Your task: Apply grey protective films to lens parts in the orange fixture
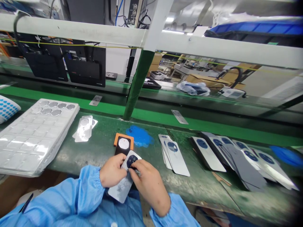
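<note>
Cover (119,189) gripped by left hand (112,173) and right hand (149,186), long axis slanting, round-window end pointing away.

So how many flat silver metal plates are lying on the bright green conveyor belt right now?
2: one flat silver metal plate left of the green post, one right of it. The post may hide more.

Back cover (121,189): middle and right edge hidden under both hands, left hand (113,170) and right hand (149,186). Small dark item (137,172) at the right hand's fingertips is too small to identify. Black jig (123,145): near end hidden behind the cover. Blister tray (30,138) and dotted sheet (7,108), left of frame: cut by the edge. Row of covers (272,167), lower right: blurred.
</note>
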`<state>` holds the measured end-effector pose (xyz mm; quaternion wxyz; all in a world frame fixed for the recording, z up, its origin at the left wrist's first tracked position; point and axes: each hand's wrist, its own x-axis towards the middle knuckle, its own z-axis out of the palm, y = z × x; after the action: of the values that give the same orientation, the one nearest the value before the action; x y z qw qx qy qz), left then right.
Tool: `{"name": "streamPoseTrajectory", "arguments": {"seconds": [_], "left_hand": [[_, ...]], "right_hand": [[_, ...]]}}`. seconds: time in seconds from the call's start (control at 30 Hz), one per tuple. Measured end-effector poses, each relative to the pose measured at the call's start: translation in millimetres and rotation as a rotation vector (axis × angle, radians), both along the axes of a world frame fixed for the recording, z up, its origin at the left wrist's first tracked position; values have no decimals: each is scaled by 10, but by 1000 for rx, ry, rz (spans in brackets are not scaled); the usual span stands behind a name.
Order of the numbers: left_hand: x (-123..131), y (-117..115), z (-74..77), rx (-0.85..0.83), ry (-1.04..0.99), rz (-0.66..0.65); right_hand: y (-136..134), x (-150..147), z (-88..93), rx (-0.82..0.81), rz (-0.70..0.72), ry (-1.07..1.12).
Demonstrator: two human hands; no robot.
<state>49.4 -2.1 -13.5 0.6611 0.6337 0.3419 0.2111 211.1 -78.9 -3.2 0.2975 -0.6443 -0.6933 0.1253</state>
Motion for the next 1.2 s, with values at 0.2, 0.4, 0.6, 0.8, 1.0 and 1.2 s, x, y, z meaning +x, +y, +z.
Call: {"name": "streamPoseTrajectory", "arguments": {"seconds": [0.2, 0.4, 0.6, 0.8, 1.0, 1.2], "left_hand": [[5, -21, -17, -18, -18, 21], [7, -24, -44, 52, 6, 25], [11, -20, -35, 104, 75, 19], [16, -33, 34, 76, 58, 24], [25, -52, 55, 104, 98, 23], [24, -78, 37, 83, 64, 27]], "right_hand": [[-42, -3, -50, 88, 33, -30], [-56, -69, -9, -13, -2, -119], [41, 7, 54, -179, 14, -55], [2, -6, 39, -130, 10, -22], [24, 49, 98, -208, 12, 12], [67, 86, 131, -246, 31, 65]]}}
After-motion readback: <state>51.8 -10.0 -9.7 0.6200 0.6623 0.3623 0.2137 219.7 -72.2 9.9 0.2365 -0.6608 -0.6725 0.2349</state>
